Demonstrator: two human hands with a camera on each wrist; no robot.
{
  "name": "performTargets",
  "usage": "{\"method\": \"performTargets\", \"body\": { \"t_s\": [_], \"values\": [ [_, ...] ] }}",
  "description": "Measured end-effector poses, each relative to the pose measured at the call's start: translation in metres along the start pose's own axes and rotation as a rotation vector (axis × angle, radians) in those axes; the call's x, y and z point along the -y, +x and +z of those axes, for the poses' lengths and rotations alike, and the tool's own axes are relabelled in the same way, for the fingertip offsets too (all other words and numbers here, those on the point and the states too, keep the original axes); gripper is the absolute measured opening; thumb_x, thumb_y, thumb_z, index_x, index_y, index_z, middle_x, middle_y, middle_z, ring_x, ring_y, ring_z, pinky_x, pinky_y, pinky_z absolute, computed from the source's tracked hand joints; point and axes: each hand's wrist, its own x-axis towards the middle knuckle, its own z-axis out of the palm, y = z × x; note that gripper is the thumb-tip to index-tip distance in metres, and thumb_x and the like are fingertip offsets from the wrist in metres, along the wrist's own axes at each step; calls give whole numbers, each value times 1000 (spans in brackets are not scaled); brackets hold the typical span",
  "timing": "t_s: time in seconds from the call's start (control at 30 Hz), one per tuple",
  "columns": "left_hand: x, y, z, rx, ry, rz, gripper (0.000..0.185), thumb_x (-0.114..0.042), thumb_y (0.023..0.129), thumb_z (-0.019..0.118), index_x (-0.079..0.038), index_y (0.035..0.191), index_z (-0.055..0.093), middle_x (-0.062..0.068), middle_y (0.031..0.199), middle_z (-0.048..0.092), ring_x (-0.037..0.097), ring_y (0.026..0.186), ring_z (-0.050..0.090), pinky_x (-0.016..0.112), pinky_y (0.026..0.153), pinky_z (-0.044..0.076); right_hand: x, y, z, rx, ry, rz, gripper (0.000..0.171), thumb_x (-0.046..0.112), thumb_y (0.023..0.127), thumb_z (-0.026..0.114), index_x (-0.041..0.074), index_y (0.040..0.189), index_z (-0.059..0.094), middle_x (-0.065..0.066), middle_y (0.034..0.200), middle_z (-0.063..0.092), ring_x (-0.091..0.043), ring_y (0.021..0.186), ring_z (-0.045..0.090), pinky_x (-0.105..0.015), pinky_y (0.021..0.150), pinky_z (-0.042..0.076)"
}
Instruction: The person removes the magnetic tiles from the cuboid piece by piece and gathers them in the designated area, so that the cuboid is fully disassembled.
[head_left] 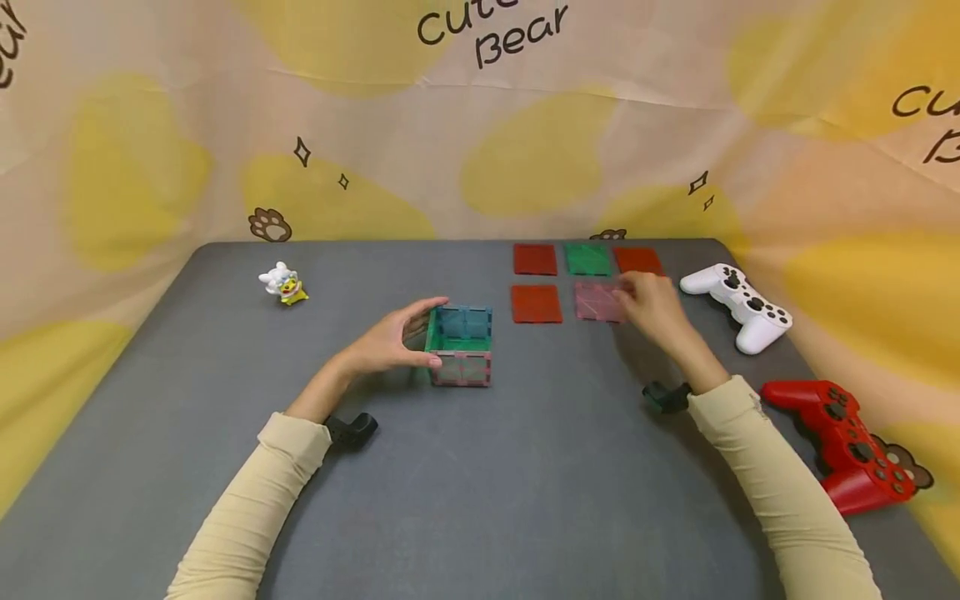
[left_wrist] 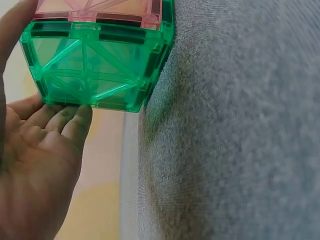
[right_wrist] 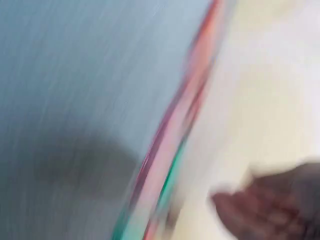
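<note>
Right now the left hand (head_left: 393, 337) is cupped around the left side of a little box (head_left: 460, 346) made of see-through tiles, with the thumb at the front corner and the fingers curved over the top edge, so it holds the box steady. The box stands near the middle of the gray surface (head_left: 480, 492). It has a green side, a pink front and a blue back wall, and its top is open. From the left wrist view the green side (left_wrist: 95, 70) fills the top of the picture and the fingers (left_wrist: 60, 120) lie along its edge. The right hand (head_left: 651, 304) is over to the right, resting on the right edge of a pink tile (head_left: 597, 301) that lies flat on the surface. Its fingers look a bit bent on the tile, but I cannot tell if they really pinch it. The right wrist view is too blurry to help. Around the pink tile lie more flat tiles: a red tile (head_left: 536, 303) just to its left, and behind them a row with another red tile (head_left: 535, 259), a green tile (head_left: 588, 258) and a third red tile (head_left: 638, 260). A white game controller (head_left: 738, 306) sits to the right of the tiles, and a red game controller (head_left: 843, 442) lies nearer the right edge. A small toy duck (head_left: 284, 283) stands far off on the left.
</note>
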Motion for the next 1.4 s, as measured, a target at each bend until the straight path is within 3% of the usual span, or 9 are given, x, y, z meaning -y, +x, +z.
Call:
{"method": "performTargets", "body": {
  "t_s": [0.1,0.2,0.3,0.43,0.63,0.8,0.97,1.1,1.4],
  "values": [
    [0,0,0,6,-13,0,85,-12,76,74,-16,145,25,14,151,21,24,140,22,44,112,21,54,-7,26,203,291,-189,41,19,83,66,-3,117,59,-19,110,65,-30,99,64,-42,82,51],
    [1,1,0,7,-22,12,86,-16,75,75,-14,145,25,16,151,21,25,140,22,45,111,21,95,-16,49,362,421,-320,48,21,82,67,0,123,56,-15,118,63,-25,105,63,-34,86,50],
    [3,0,0,6,-31,26,87,-21,74,76,-12,144,26,18,150,22,27,139,24,46,111,22,117,-23,63,388,462,-368,35,12,85,62,1,118,61,-13,108,67,-16,74,64,-21,67,51],
    [5,-2,0,-4,-32,24,88,-28,73,76,-13,144,26,18,150,23,27,138,26,47,110,23,125,-26,71,334,540,-263,23,7,86,60,6,107,68,-10,98,70,-14,57,53,-20,51,36],
    [2,-1,-1,0,-46,6,84,-20,76,74,-14,144,25,16,149,25,27,137,29,47,110,24,111,-27,78,309,904,55,27,2,86,59,-6,111,63,-15,104,68,-11,79,66,-29,72,54],
    [1,1,1,6,-36,7,83,-15,76,74,-15,144,26,13,149,27,25,138,28,44,111,23,73,-20,51,331,1071,220,38,2,86,59,-16,119,51,2,91,71,-8,81,68,-29,75,53],
    [2,-1,1,5,-34,-7,81,-12,77,73,-14,143,27,13,149,26,25,139,26,44,111,23,26,-10,31,430,935,348,39,4,87,58,-17,119,51,4,83,70,-8,76,68,-28,73,53],
    [1,-2,-1,7,-28,-9,80,-13,78,72,-13,143,26,15,149,25,27,139,26,46,110,23,13,-9,35,508,774,365,37,4,86,60,-16,117,54,-7,90,70,-6,75,66,-30,74,53],
    [-1,-1,1,4,-17,-21,84,-19,77,73,-16,145,23,15,152,19,25,140,21,45,111,22,44,-2,44,335,121,67,19,16,77,73,-1,85,73,-14,78,71,-11,52,56,-25,49,45]
  ]
}}
